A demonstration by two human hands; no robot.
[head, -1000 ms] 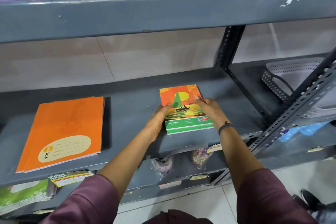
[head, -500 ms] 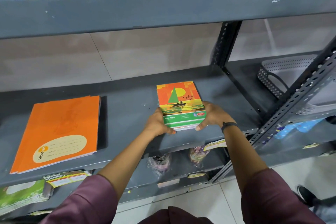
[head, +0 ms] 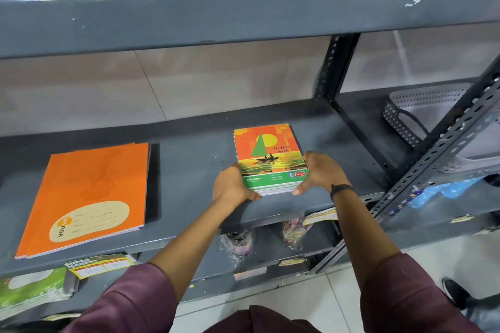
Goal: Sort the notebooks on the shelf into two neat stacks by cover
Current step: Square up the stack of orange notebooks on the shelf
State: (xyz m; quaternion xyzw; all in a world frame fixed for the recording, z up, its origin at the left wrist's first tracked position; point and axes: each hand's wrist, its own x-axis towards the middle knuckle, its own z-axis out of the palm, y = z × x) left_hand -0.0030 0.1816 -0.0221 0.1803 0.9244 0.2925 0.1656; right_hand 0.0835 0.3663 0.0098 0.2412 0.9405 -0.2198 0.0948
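Note:
A stack of small notebooks with a sailboat cover point(head: 267, 154) lies on the grey metal shelf point(head: 189, 170), right of its middle. My left hand point(head: 231, 186) grips the stack's near left corner, thumb under the front edge. My right hand point(head: 318, 173) clasps its near right corner, thumb at the front edge. A stack of larger plain orange notebooks point(head: 86, 192) lies flat at the left of the same shelf, apart from both hands.
A perforated grey basket point(head: 422, 113) sits on the adjoining shelf at right, behind slanted slotted uprights point(head: 438, 159). The shelf above point(head: 216, 16) overhangs and carries coloured bottles. Wrapped items, price tags and green packs lie on the lower shelf.
My hands slid from the stack's sides and top down to its near corners and clasped it there. The sailboat stack now looks squared up.

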